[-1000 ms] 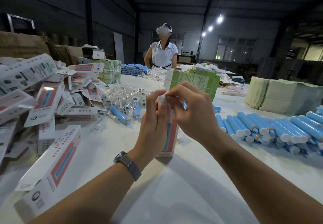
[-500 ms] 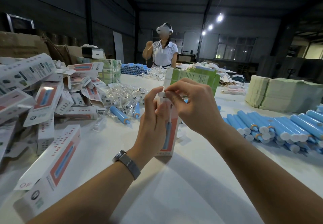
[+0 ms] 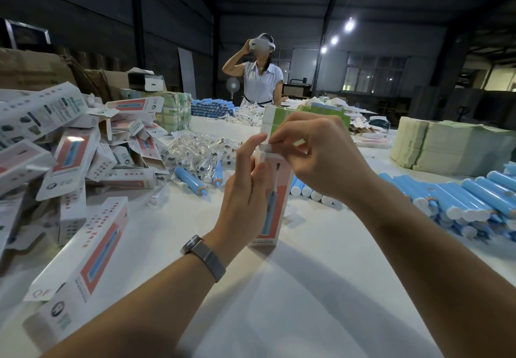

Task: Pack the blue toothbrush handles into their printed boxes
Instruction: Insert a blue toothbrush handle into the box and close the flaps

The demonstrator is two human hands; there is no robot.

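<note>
Head view: a white table point(image 3: 307, 301) under dim shed lights, both forearms reaching in from below.
Box in hand: a printed box point(image 3: 275, 204) stands upright on the table at centre, its red panel with a blue brush picture facing the camera, its base resting on the tabletop.
Left hand: the left hand point(image 3: 243, 190) curls round the box's left side, thumb up beside the top end; a grey watch point(image 3: 203, 257) sits on that wrist.
Right hand: the right hand point(image 3: 318, 159) is over the box's top, fingertips pinching the white top flap point(image 3: 265, 148).
Blue handle inside: whether a handle is in this box cannot be told.
Loose handles: blue toothbrush handles point(image 3: 458, 201) lie stacked in rows on the right of the table; two more point(image 3: 191, 180) lie near the clear bags point(image 3: 195, 151) left of centre.
Other boxes: a heap of printed boxes point(image 3: 69, 148) fills the left side; one long box point(image 3: 81, 271) lies nearest the camera.
Far side: green cartons point(image 3: 279, 123) stand behind the hands, a pale stack of sheets point(image 3: 446, 148) sits at right, and a person point(image 3: 259, 78) in a white top stands across the table with one hand raised to a headset.
</note>
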